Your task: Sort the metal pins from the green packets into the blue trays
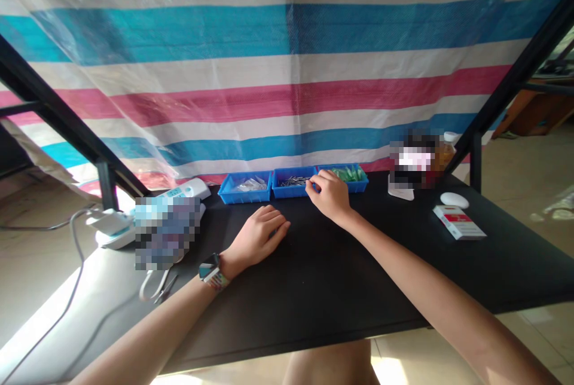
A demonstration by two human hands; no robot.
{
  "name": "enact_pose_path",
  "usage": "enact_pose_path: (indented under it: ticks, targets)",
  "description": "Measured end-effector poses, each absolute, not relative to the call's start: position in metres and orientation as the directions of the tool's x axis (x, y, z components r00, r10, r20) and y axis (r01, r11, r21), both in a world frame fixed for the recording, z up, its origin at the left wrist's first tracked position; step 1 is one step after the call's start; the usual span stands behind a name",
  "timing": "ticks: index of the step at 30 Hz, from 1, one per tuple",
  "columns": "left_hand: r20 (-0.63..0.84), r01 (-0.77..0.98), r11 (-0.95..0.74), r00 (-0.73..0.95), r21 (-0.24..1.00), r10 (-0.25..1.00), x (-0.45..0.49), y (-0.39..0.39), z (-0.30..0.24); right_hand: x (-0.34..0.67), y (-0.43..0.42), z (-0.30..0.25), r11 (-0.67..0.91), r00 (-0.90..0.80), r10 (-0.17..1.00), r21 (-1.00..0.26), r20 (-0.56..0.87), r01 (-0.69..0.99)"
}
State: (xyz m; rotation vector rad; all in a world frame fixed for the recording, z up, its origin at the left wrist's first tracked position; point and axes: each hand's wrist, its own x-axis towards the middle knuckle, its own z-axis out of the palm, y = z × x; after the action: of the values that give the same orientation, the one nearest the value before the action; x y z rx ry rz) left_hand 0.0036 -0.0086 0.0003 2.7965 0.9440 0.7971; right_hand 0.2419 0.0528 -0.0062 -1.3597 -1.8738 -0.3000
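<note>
My left hand (pixel 259 237) rests on the black table (pixel 287 307), its fingers loosely stretched and nothing held. Beyond it three blue bins stand side by side. Clear plastic pieces lie in the left bin (pixel 246 196). In the middle bin (pixel 287 192) are thin metal pieces (pixel 293 181), perhaps screws or nails. Green pieces (pixel 354 173) fill the right bin (pixel 359 186), partly hidden by my right hand (pixel 330 195). That hand hovers at the front of the middle and right bins, thumb and fingers curled in a pinch. What the fingertips hold, if anything, cannot be made out.
At the left lie a power strip (pixel 192 189), a plugged-in charger (pixel 110 222) with a cable, and a blurred object. To the right are a red-and-white box (pixel 460 222), a white oval object (pixel 454 200) and a bottle (pixel 446 149). A striped sheet (pixel 251 98) hangs behind.
</note>
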Motion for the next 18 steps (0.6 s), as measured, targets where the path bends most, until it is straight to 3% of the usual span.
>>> enact_pose_path:
  ticks: [5, 10, 13, 18]
  targets:
    - [0.44, 0.556, -0.795, 0.667, 0.242, 0.601, 0.003, -0.007, 0.0, 0.253, 0.029, -0.015, 0.523, -0.243, 0.648, -0.189, 0.721, 0.831]
    - [0.448, 0.598, -0.756, 0.618, 0.267, 0.646, 0.001, 0.0, -0.003, 0.251, 0.016, -0.026, 0.652, -0.473, 0.637, -0.098, 0.608, 0.752]
    - [0.403, 0.632, -0.707, 0.584, 0.318, 0.704, -0.002, 0.007, -0.008, 0.247, 0.016, -0.029, 0.662, -0.532, 0.689, -0.129, 0.491, 0.738]
    - [0.264, 0.732, -0.578, 0.514, 0.36, 0.816, -0.003, 0.012, -0.013, 0.245, 0.017, -0.026, 0.575, -0.482, 0.797, -0.217, 0.364, 0.789]
